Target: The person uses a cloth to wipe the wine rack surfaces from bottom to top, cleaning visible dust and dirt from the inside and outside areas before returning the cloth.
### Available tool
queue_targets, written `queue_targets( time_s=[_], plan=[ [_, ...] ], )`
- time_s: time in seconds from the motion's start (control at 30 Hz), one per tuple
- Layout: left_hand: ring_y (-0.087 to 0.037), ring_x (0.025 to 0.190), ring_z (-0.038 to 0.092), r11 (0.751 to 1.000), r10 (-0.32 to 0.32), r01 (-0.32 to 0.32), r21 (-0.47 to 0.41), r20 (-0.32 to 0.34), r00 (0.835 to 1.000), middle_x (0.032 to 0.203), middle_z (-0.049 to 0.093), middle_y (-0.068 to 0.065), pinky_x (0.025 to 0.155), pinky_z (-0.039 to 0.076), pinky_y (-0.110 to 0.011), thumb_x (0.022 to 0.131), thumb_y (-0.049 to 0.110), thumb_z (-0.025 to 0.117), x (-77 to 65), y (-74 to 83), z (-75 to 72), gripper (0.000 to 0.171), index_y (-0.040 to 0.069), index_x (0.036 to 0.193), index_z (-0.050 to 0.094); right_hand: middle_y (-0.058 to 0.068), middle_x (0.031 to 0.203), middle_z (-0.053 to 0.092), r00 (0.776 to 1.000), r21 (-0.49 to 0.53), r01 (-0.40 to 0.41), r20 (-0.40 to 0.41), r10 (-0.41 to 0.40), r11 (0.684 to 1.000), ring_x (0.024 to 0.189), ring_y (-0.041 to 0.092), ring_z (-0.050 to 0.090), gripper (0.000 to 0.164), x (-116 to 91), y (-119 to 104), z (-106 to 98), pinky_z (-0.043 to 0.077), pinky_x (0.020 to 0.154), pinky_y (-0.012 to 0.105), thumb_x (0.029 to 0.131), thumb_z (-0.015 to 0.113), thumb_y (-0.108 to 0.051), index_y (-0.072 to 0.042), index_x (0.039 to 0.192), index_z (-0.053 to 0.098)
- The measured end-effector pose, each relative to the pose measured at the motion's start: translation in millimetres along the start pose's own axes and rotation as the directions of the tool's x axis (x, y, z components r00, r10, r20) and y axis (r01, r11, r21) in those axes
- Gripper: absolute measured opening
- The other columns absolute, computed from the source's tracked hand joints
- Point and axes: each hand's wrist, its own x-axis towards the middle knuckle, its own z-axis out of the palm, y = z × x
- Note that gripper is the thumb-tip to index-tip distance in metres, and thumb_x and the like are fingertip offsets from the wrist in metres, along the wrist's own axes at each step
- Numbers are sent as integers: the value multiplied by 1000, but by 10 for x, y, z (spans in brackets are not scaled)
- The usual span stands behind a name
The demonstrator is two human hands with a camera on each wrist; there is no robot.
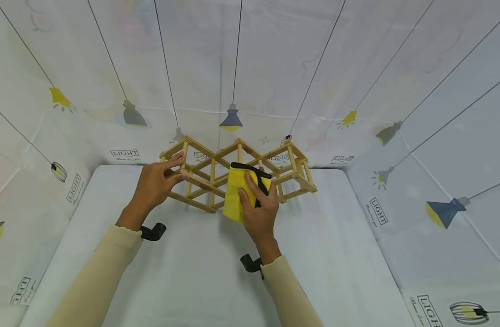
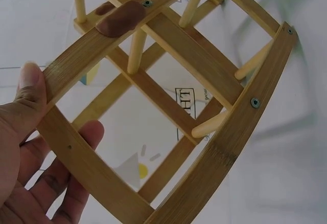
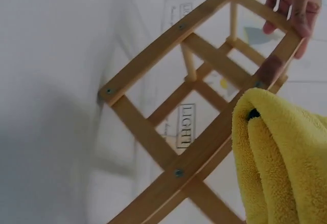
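Note:
A lattice wine rack of light wooden slats and dowels [image 1: 202, 183] spans the back of the white table. My left hand [image 1: 153, 184] grips its left end, thumb on one side of a corner slat and fingers behind it, as the left wrist view shows. A brown patch [image 2: 122, 20] marks a slat close to this hand. In my right hand [image 1: 263, 213] is a folded yellow cloth [image 1: 235, 195] with black edging, held against the front of the rack near its middle. Fluffy folds of the cloth [image 3: 278, 152] overlap a slat in the right wrist view.
The white table [image 1: 184, 272] has rounded back corners. Pale wall sheets [image 1: 274, 68] printed with hanging lamps and LIGHT labels rise behind it and on both sides. A black wrist mount [image 1: 153, 232] sits on the left wrist, another [image 1: 250, 263] on the right.

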Motion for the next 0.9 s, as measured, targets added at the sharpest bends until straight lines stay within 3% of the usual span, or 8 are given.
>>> queue_targets(
  time_s=[0.2, 0.37, 0.53, 0.6, 0.7, 0.83, 0.9],
  plan=[
    [-33, 100, 77, 1000, 5, -5, -12, 7, 1000, 154, 59, 1, 83, 61, -45, 93, 25, 82, -2, 2, 16, 58, 12, 146, 64, 14, 149, 56, 997, -113, -56, -64, 48, 992, 127, 27, 60, 47, -130, 297, -94, 53, 102, 27, 95, 83, -15, -23, 139, 72],
    [-36, 98, 77, 1000, 21, -22, -15, -5, 1000, 153, 60, -1, 82, 61, -48, 93, 24, 81, -8, 20, -14, 56, 10, 145, 66, 19, 130, 59, 974, -189, -193, -151, 166, 963, 120, 23, 59, 49, -348, 564, -313, 52, 98, 25, 95, 83, -15, -30, 140, 70],
    [-33, 96, 77, 1000, 14, -14, 1, -6, 1000, 153, 60, 0, 79, 58, -42, 94, 25, 81, -25, 24, -35, 55, 11, 145, 66, 16, 119, 58, 950, -224, -284, -199, 241, 932, 110, 19, 56, 52, -535, 581, -380, 46, 91, 25, 95, 82, -16, -32, 142, 68],
    [-33, 95, 77, 1000, 5, -5, 4, -4, 1000, 153, 60, 0, 79, 57, -41, 94, 24, 81, -27, 20, -33, 55, 12, 145, 65, 14, 122, 57, 952, -198, -273, -200, 233, 941, 113, 18, 56, 52, -594, 507, -332, 48, 91, 22, 96, 82, -17, -33, 143, 67],
    [-34, 97, 76, 1000, 4, -4, 0, -1, 1000, 154, 60, -1, 81, 58, -43, 94, 23, 81, -27, 13, -27, 55, 11, 145, 65, 16, 126, 56, 968, -127, -189, -189, 163, 974, 116, 18, 56, 51, -630, 328, -180, 51, 90, 17, 96, 81, -14, -26, 143, 68],
    [-36, 101, 77, 1000, 8, -8, -8, -1, 1000, 154, 59, -2, 83, 60, -47, 94, 23, 80, -18, 12, -15, 55, 10, 146, 65, 15, 132, 56, 986, -9, -88, -142, 85, 996, 117, 21, 57, 49, -564, 88, 68, 55, 91, 17, 94, 82, -8, -17, 141, 70],
    [-36, 103, 77, 1000, 4, -4, -12, 6, 1000, 155, 59, -1, 84, 61, -48, 95, 23, 80, -9, 15, -10, 55, 10, 146, 64, 12, 134, 56, 989, 26, -76, -122, 79, 997, 120, 22, 58, 50, -509, 16, 178, 57, 93, 20, 95, 81, -10, -19, 143, 69]
  ],
)
